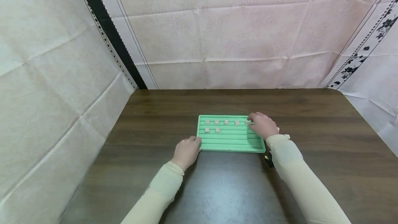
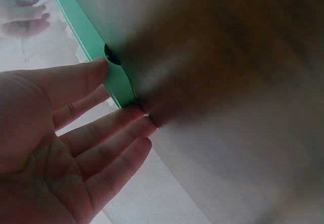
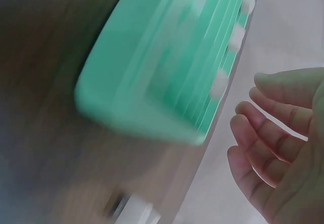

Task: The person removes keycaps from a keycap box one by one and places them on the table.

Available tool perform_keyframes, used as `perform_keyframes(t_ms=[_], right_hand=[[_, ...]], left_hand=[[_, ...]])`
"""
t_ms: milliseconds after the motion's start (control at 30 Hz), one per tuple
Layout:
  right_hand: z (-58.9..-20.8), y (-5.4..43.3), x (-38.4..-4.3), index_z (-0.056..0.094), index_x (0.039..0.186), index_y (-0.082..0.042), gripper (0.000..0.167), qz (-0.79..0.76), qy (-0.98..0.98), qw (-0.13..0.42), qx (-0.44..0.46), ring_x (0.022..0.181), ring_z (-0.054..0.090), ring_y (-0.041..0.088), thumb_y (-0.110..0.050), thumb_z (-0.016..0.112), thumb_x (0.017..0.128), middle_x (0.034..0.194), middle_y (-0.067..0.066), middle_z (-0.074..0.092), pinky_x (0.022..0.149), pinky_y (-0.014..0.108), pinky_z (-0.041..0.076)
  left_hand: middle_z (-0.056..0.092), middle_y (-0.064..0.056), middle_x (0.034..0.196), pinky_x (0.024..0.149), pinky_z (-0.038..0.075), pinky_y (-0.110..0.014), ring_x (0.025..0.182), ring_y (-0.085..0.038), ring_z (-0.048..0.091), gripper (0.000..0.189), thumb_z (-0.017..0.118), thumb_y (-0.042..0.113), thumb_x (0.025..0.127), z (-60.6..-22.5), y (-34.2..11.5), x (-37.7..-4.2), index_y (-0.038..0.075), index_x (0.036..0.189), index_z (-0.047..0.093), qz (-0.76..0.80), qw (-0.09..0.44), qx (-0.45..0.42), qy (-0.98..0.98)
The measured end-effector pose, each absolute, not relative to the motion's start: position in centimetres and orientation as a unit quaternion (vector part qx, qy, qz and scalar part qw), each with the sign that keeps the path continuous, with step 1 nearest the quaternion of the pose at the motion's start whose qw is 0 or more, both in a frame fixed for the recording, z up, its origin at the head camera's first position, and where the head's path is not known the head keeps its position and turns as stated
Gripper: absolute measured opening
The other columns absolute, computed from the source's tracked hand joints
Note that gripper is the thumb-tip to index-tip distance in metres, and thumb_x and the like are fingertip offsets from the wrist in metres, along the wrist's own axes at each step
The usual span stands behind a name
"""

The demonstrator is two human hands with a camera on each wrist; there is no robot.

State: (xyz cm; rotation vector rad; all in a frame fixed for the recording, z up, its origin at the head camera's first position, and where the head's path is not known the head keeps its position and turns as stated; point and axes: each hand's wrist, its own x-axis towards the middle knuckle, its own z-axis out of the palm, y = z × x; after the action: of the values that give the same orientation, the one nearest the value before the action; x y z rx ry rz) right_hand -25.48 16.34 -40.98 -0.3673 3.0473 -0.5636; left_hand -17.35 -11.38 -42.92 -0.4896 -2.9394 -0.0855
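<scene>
A light green ridged board (image 1: 231,147) lies on the table, bearing several small whitish tiles (image 1: 226,122) with faint marks, in two rows near its far side. My left hand (image 1: 186,153) holds the board's left edge; in the left wrist view the thumb (image 2: 98,71) presses on the green side wall, with an index finger behind it. Over the far right corner of the board is my right hand (image 1: 263,125), close to the last tile (image 1: 247,122) of the far row. In the right wrist view its fingers (image 3: 253,133) are loosely bent, with nothing visible between them.
Whitish pieces (image 1: 287,136) show beside the right wrist, partly hidden by the arm. A small dark object (image 1: 268,160) is under that wrist. The brown wooden table (image 1: 174,103) meets pale cloth hangings (image 1: 242,44) at the back and sides.
</scene>
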Motion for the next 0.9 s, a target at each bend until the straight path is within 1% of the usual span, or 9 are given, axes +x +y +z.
perform_keyframes(t_ms=[233, 533, 733, 900], right_hand=[[-41.2, 12.0, -25.3, 0.062, 0.113, -0.008, 0.026, -0.187, 0.968, 0.019, -0.168, 0.098, 0.06, 0.027, -0.016, 0.057, 0.089, 0.108, 0.011, 0.062, 0.08, 0.045, 0.049], [-41.5, 7.4, -25.3, 0.061, 0.116, -0.01, 0.03, -0.169, 0.964, 0.054, -0.2, 0.106, 0.059, 0.027, -0.016, 0.06, 0.088, 0.119, 0.009, 0.06, 0.086, 0.043, 0.048], [-41.9, 5.8, -25.5, 0.061, 0.114, -0.011, 0.027, -0.154, 0.964, 0.05, -0.212, 0.105, 0.058, 0.026, -0.012, 0.056, 0.088, 0.114, 0.008, 0.062, 0.088, 0.043, 0.047], [-42.1, 5.3, -25.3, 0.063, 0.111, -0.01, 0.025, -0.137, 0.966, 0.038, -0.216, 0.099, 0.059, 0.025, -0.01, 0.056, 0.086, 0.107, 0.008, 0.062, 0.085, 0.041, 0.049]], left_hand=[[0.068, -0.007, 0.091, 0.055, 0.05, -0.029, 0.069, -0.018, 0.063, 0.019, 0.068, 0.022, 0.083, -43.1, -11.3, -17.2, 0.01, 0.096, 0.063, -0.027, 0.089, -0.166, -0.982], [0.067, -0.007, 0.091, 0.054, 0.048, -0.028, 0.066, -0.018, 0.062, 0.019, 0.067, 0.024, 0.083, -43.1, -11.2, -17.3, 0.01, 0.096, 0.062, -0.017, 0.086, -0.169, -0.982], [0.066, -0.008, 0.087, 0.051, 0.047, -0.028, 0.062, -0.018, 0.059, 0.02, 0.068, 0.024, 0.082, -42.8, -11.3, -17.6, 0.009, 0.093, 0.063, 0.005, 0.098, -0.177, -0.979], [0.066, -0.008, 0.088, 0.052, 0.048, -0.028, 0.062, -0.017, 0.059, 0.02, 0.068, 0.024, 0.083, -42.8, -11.4, -17.7, 0.009, 0.095, 0.063, 0.001, 0.092, -0.175, -0.98]])
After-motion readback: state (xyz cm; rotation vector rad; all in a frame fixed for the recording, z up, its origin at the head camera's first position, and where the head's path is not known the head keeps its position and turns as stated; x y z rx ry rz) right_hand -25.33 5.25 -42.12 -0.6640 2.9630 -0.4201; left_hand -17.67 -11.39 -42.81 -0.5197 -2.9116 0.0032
